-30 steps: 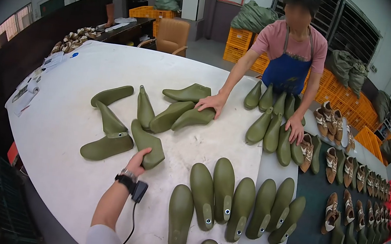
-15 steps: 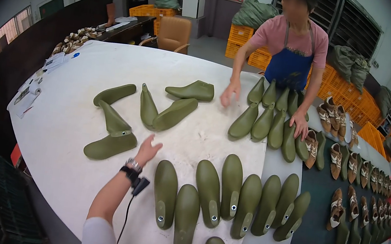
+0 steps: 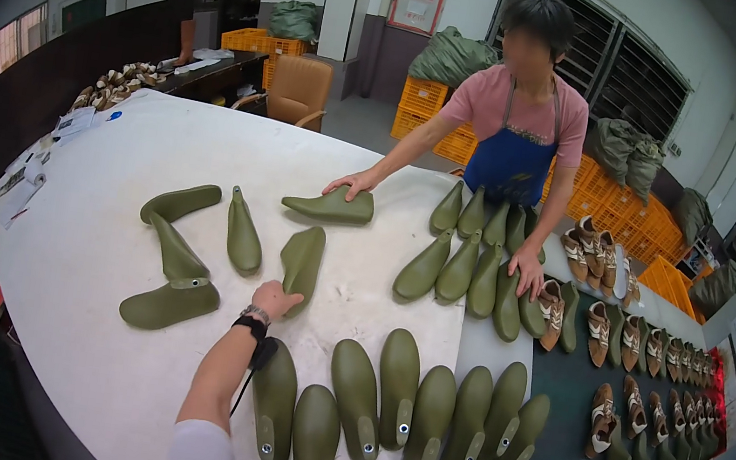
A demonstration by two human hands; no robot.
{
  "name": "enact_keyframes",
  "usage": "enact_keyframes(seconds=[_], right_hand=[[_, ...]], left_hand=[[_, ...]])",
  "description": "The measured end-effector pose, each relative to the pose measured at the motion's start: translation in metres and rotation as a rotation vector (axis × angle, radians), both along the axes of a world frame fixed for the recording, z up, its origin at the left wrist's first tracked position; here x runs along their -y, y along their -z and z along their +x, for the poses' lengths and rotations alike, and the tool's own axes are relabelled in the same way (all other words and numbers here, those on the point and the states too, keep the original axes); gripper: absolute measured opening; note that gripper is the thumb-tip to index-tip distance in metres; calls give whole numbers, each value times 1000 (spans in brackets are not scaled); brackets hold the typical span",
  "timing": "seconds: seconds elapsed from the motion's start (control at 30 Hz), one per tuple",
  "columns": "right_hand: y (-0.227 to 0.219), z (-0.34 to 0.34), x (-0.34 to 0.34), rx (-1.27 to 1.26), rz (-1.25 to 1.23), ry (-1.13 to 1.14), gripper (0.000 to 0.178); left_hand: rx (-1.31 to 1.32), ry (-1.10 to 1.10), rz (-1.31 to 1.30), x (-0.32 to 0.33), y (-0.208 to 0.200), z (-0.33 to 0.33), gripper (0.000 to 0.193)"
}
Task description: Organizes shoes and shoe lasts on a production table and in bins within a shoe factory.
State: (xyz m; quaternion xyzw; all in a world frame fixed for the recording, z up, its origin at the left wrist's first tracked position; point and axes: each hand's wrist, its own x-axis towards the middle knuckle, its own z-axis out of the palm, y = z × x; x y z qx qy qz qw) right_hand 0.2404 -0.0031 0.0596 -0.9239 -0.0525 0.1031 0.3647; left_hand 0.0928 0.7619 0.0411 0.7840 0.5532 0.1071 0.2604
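Note:
My left hand (image 3: 276, 300), with a watch and a dark strap on its wrist, is closed on the near end of a green shoe last (image 3: 301, 263). That last stands at an angle on the white table (image 3: 358, 299). To its left lies another green last (image 3: 243, 233), apart from it. Several more lasts (image 3: 169, 304) form a zigzag group farther left. Close by my forearm, a row of green lasts (image 3: 397, 389) lies with metal-ringed holes toward me. My right hand is out of view.
Across the table a person in a blue apron (image 3: 511, 164) rests one hand on a green last (image 3: 334, 206) and the other on a row of lasts (image 3: 474, 278). Brown-and-white shoes (image 3: 598, 333) line a dark mat at the right. Orange crates (image 3: 424, 97) stand behind.
My left hand has reached forward and taken hold of a shoe last, now turned and apart from its neighbour. The other person's hand has come down on the far last. My right hand has left view.

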Motion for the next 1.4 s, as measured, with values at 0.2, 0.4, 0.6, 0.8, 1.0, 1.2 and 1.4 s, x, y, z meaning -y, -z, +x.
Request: enact_keyframes(seconds=[0.2,0.4,0.6,0.8,1.0,1.2,1.4], right_hand=[[-30,28,-11,247,-139,-40,50],[-166,-11,-178,-760,971,-306,57],[-148,-62,-190,-1027,825,-628,74],[-126,-107,-140,-1344,806,-667,80],[-144,-85,-137,-1014,748,-491,74],[-146,-70,-144,-374,162,-718,61],[-128,-88,-170,-6,-170,-1077,61]], left_hand=[[757,44,-735,106,-84,-96,46],[641,644,-697,243,-166,-142,38],[363,1298,198,318,-192,-170,31],[261,1497,135,330,-155,-161,40],[365,912,241,238,-99,-131,40],[91,189,483,58,-29,-172,35],[-337,-114,465,-32,6,-174,21]])
